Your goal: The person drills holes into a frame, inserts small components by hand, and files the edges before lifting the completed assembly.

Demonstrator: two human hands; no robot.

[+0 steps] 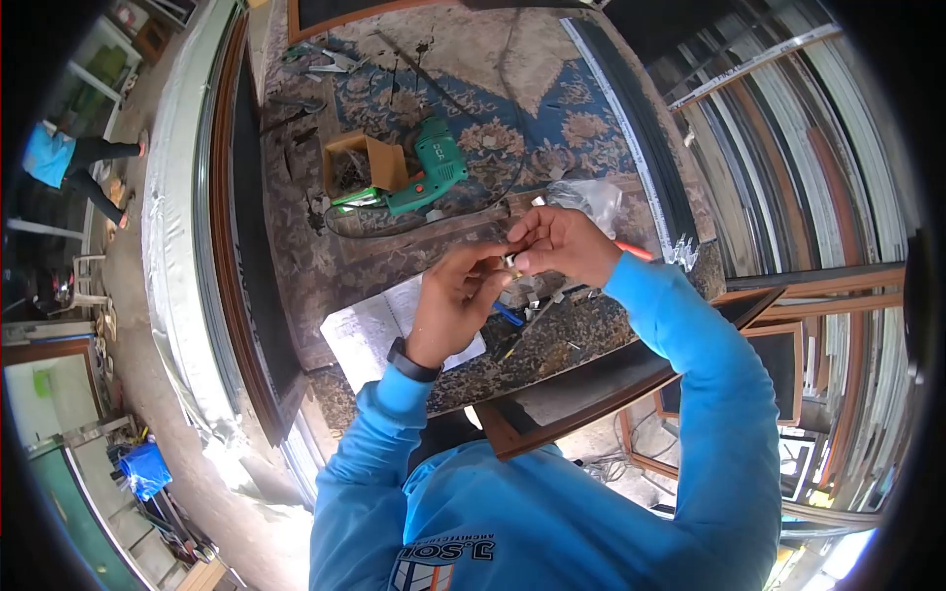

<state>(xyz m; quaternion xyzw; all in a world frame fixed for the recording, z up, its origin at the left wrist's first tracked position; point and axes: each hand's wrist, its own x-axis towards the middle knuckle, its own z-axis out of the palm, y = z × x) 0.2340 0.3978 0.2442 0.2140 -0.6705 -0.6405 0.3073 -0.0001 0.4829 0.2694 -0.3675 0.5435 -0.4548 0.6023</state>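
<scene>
Both hands meet above the near edge of a carpet-covered bench (pixel 296 236). My left hand (pixel 458 300), with a dark band at the wrist, pinches a small light-coloured metal piece (pixel 511 264). The fingertips of my right hand (pixel 567 244) close on the same piece from the other side. Its exact shape is too small to make out. Under my left hand lies an open paper booklet (pixel 370 330). A blue-handled tool (pixel 507 314) and small metal bits are just below the fingers. Behind my right hand sits a clear plastic bag (pixel 591 200).
A green power drill (pixel 434 167) lies beside an open cardboard box (pixel 365 163) of small parts. Hand tools (pixel 335 61) are at the far left. Long dark profiles (pixel 631 118) run along the right. Brown frames (pixel 232 227) lean at the left; another person (pixel 74 158) stands beyond.
</scene>
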